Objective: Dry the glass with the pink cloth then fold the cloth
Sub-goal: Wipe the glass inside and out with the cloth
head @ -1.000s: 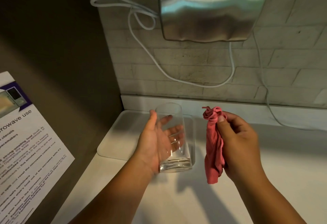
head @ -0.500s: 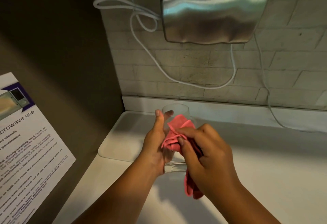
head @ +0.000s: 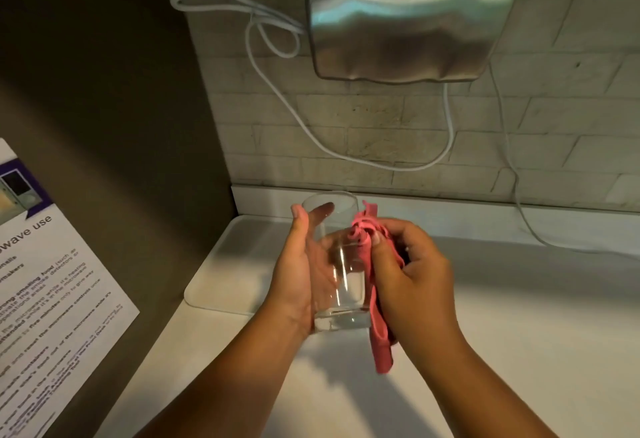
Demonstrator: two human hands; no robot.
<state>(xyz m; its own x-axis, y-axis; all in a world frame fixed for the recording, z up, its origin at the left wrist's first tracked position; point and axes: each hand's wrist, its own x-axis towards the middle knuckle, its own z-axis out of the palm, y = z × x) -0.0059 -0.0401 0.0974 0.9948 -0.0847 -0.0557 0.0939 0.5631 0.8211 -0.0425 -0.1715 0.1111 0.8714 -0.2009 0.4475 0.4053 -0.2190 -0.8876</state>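
A clear drinking glass [head: 341,264] is held upright above the white counter by my left hand [head: 299,271], thumb on the near side and fingers wrapped behind it. My right hand [head: 412,271] grips a bunched pink cloth [head: 375,302] and presses it against the glass's right outer wall. The cloth's upper end pokes up beside the rim, and its lower end hangs down below the glass base.
A white tray [head: 221,271] lies on the white counter [head: 536,333] behind my left hand. A steel hand dryer [head: 408,15] hangs on the tiled wall, with white cables [head: 311,133] looping below. A printed notice [head: 45,292] is fixed to the dark panel at left.
My right hand carried the cloth from beside the glass onto its front, and has now slid it to the glass's right side. My left hand keeps its hold on the glass.
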